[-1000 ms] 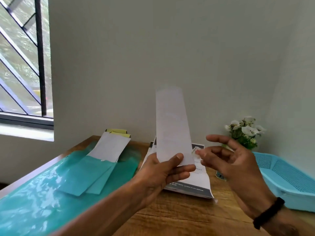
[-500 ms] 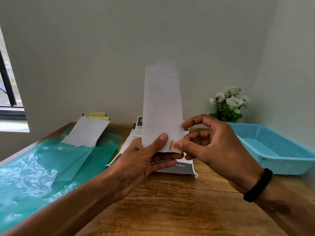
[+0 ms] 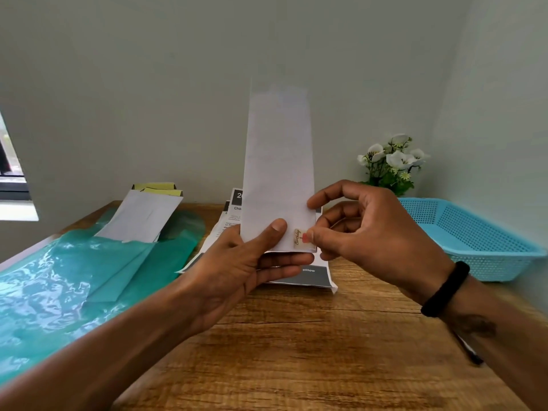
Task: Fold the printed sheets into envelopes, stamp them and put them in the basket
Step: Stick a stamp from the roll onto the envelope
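Broadly, we work at a wooden table [image 3: 296, 351] set in a corner, with a teal sheet [image 3: 44, 292] spread over its left part. On that sheet lie teal envelopes [image 3: 118, 271] with a white paper [image 3: 142, 216] partly tucked into them, and yellow pieces [image 3: 157, 186] show behind. At the far right a blue basket [image 3: 474, 241] stands on the table, with a small pot of white flowers [image 3: 391, 164] just behind its left end. Flat on the table between the teal sheet and the basket lies a stack of printed sheets [image 3: 314, 277], mostly hidden by our hands. Above that stack we hold a white envelope [image 3: 278, 173] upright, clear of the table. Our left hand [image 3: 237, 277] grips its lower edge, thumb across the front and fingers behind. Our right hand [image 3: 364, 229], with a black band [image 3: 444, 289] on the wrist, pinches the envelope's lower right corner, its thumb tip pressing on a small stamp [image 3: 299, 240] that sits on the front at that corner. The stamp bears script lettering and a red mark, partly covered by the thumb.
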The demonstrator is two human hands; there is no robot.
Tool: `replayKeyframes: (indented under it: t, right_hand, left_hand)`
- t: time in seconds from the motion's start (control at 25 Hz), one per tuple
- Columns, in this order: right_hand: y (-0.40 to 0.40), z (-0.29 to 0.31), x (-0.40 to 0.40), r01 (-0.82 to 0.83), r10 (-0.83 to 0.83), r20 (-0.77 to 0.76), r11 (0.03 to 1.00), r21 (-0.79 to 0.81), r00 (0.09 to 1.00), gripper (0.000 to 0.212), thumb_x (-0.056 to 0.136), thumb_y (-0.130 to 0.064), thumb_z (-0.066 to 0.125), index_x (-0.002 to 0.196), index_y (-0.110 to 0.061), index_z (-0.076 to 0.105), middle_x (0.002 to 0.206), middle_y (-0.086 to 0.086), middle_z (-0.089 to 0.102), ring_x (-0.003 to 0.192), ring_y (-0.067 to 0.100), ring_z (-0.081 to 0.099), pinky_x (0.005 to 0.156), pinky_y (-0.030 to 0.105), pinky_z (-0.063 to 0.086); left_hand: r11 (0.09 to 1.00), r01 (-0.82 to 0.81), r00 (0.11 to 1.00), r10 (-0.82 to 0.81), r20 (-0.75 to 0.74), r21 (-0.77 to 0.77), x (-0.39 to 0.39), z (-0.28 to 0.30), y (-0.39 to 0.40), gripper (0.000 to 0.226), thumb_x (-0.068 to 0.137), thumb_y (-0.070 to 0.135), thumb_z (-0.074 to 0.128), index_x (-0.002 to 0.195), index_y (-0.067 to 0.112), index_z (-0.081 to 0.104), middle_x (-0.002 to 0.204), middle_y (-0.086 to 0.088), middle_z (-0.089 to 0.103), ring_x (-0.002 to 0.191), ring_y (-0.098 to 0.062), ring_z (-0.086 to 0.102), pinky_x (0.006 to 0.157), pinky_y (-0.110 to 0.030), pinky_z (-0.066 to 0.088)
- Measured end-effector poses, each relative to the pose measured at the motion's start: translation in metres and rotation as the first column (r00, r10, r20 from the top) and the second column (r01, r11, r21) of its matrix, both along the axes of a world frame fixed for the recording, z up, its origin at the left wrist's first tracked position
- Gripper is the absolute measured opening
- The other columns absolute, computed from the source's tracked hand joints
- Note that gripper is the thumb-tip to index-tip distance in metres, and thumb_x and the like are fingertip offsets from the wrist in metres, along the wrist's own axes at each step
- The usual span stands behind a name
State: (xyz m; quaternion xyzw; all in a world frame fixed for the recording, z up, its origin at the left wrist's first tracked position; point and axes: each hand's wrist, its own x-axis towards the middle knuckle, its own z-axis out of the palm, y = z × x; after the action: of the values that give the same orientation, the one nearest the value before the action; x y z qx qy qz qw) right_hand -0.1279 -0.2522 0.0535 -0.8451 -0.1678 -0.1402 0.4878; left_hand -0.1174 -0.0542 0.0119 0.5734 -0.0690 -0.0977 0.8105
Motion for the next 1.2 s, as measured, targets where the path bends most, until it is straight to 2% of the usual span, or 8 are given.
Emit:
replayKeyframes:
  t: [0.48,0.8,1.08,1.2]
  right_hand:
    - [-0.0004,-0.0024,0.0022,-0.030,0.030,-0.023,1.000,0.001,0.999,0.039,0.078,-0.015,0.089,0.110,-0.025,0.068,0.081,0.000,0.081,0.071,0.017,0.079,0.069,0.035,0.067]
    - [-0.0001,-0.0056,0.0050,-0.022,0.022,-0.008,1.000,-0.006,1.000,0.040,0.079,-0.016,0.089,0.111,-0.026,0.067,0.082,-0.001,0.081,0.072,0.016,0.079,0.068,0.036,0.067]
    - [-0.0004,-0.0081,0.0064,-0.015,0.015,0.013,1.000,-0.017,1.000,0.038,0.080,-0.017,0.087,0.109,-0.029,0.067,0.081,-0.001,0.080,0.072,0.016,0.078,0.070,0.038,0.067]
    - [-0.0002,-0.0079,0.0057,-0.029,0.029,-0.002,1.000,0.003,1.000,0.037,0.080,-0.015,0.087,0.109,-0.028,0.067,0.081,0.000,0.080,0.071,0.019,0.079,0.070,0.038,0.067]
  left_hand:
    - [1.000,0.016,1.000,-0.016,0.015,-0.006,-0.0008,-0.0010,0.0002,0.044,0.098,0.026,0.063,0.138,0.012,0.052,0.116,-0.021,0.076,0.105,-0.037,0.076,0.090,-0.047,0.061]
    - [1.000,0.024,0.999,-0.023,0.029,-0.011,-0.0016,-0.0018,-0.0005,0.042,0.086,0.027,0.067,0.126,0.016,0.057,0.108,-0.019,0.079,0.102,-0.036,0.077,0.087,-0.045,0.063]
    - [0.991,0.028,0.991,-0.045,0.129,0.130,-0.0023,-0.0032,-0.0008,0.047,0.086,0.023,0.072,0.131,0.018,0.058,0.115,-0.016,0.078,0.107,-0.032,0.076,0.097,-0.047,0.060]
    - [0.993,0.026,0.992,-0.040,0.121,0.112,-0.0026,-0.0040,0.0006,0.043,0.090,0.017,0.070,0.131,0.015,0.058,0.113,-0.017,0.078,0.106,-0.033,0.076,0.095,-0.045,0.061]
